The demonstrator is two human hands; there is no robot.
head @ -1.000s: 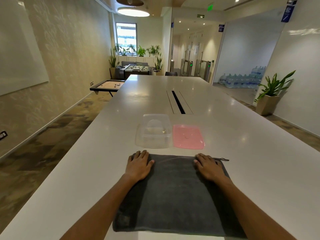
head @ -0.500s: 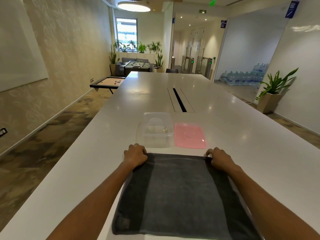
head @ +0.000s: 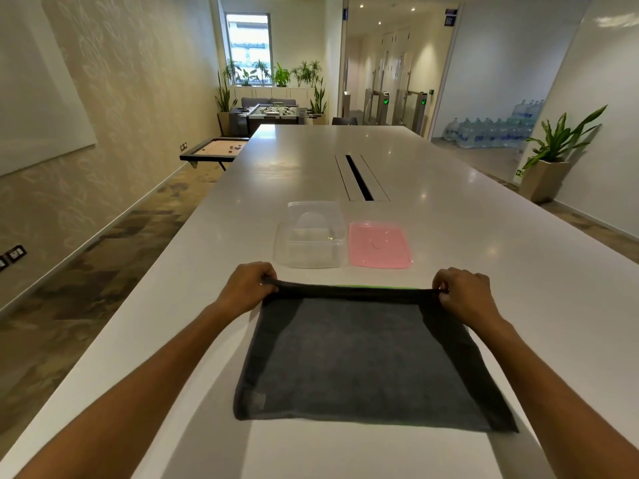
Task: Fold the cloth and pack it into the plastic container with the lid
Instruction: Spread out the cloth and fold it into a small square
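Because you pinched a far corner in each hand, your left hand and right hand held the grey cloth taut and its far edge just off the white table, ready, I judged, for a fold toward you. Its near edge lay flat. Just beyond your left hand stood the clear container, open, with the pink lid beside it. Both tabletop flanks were bare, leaving room to move.
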